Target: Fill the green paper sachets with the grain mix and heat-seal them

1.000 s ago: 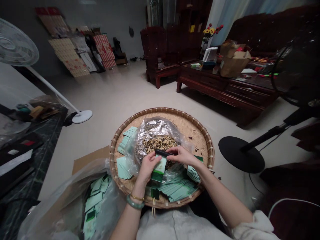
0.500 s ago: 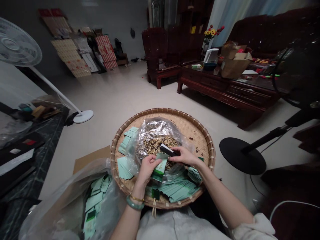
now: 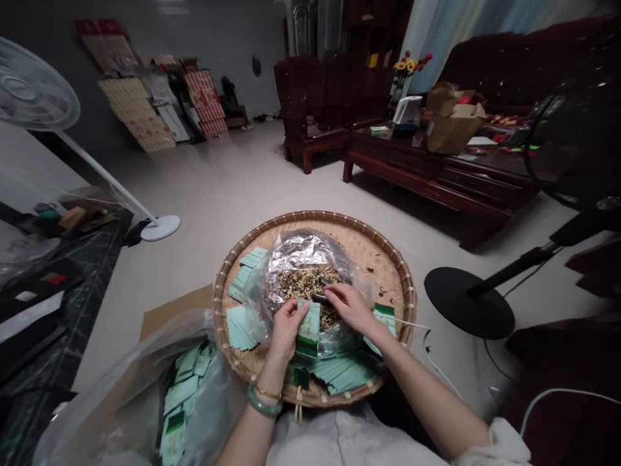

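Note:
My left hand (image 3: 290,323) pinches a pale green sachet (image 3: 308,325) with a dark green lower band, held upright over the front of a clear plastic bag (image 3: 303,249). In my right hand (image 3: 348,304) is a black handheld bag sealer (image 3: 321,298), its two jaws apart, just to the right of the sachet's top. A white cord (image 3: 410,323) trails right from behind my right forearm. Inside the bag lies a loose dark and yellowish dry mix (image 3: 301,283). The bag rests on a round woven bamboo tray (image 3: 383,243). Fanned green sachets (image 3: 347,369) lie along the tray's front.
More sachets (image 3: 240,328) sit on the tray's left side. A large plastic bag (image 3: 121,388) at lower left holds many sachets. A white fan (image 3: 162,228) stands left, a black fan base (image 3: 468,303) right. Beyond is a dark wooden table (image 3: 436,178).
The sealer has turned and drawn back from the sachet's top edge; its jaws now show apart. The sachet hangs straighter, and the white cord has come into view.

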Motion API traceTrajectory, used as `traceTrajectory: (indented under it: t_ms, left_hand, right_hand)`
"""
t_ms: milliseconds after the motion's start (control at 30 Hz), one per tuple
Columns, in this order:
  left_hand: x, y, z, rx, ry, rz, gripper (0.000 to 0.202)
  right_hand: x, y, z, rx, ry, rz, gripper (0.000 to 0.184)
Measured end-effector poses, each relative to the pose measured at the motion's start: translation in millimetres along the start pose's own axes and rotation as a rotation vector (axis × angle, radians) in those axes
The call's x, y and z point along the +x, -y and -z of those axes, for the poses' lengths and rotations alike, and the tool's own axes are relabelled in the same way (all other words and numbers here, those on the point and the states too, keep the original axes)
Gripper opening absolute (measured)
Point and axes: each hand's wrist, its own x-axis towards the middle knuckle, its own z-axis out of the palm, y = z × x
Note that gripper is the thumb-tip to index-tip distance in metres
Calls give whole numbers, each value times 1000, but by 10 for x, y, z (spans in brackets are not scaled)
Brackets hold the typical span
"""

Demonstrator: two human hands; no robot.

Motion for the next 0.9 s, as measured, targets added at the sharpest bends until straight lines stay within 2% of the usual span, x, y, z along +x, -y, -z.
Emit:
traceTrajectory:
  t_ms: [100, 233, 400, 533, 600, 633, 667, 767, 833, 900]
  left_hand:
    - [-17, 16, -21, 7, 6, -13, 28]
    - [-42, 6, -21, -6, 5, -29, 28]
    - [-44, -24, 1, -24, -1, -22, 30]
    - [-51, -126, 57, -26, 19, 48, 33]
    - [-62, -226, 153, -138, 27, 55, 26]
    - [-70, -284, 222, -266, 28, 19, 22]
    - [-79, -343, 299, -408, 83, -14, 18]
    - [-115, -472, 517, -857, 260, -252, 8]
    - [-137, -489, 586, -941, 325, -239, 8]
    - [-151, -455, 577, -916, 355, -146, 17]
  right_hand:
    - [-53, 130, -138, 169, 46, -30, 27]
    - [-52, 168, -222, 300, 52, -96, 29]
    - [-11, 190, -161, 414, 164, -136, 30]
    - [-6, 175, -85, 537, 224, -266, 37]
    - [-7, 145, -44, 608, 217, -330, 43]
    - [-7, 126, -24, 635, 214, -354, 45]
    - [-6, 105, -7, 655, 216, -371, 46]
    - [-21, 58, 2, 641, 256, -394, 48]
    - [-63, 65, -60, 523, 325, -364, 46]
    - [-147, 121, -193, 312, 434, -250, 40]
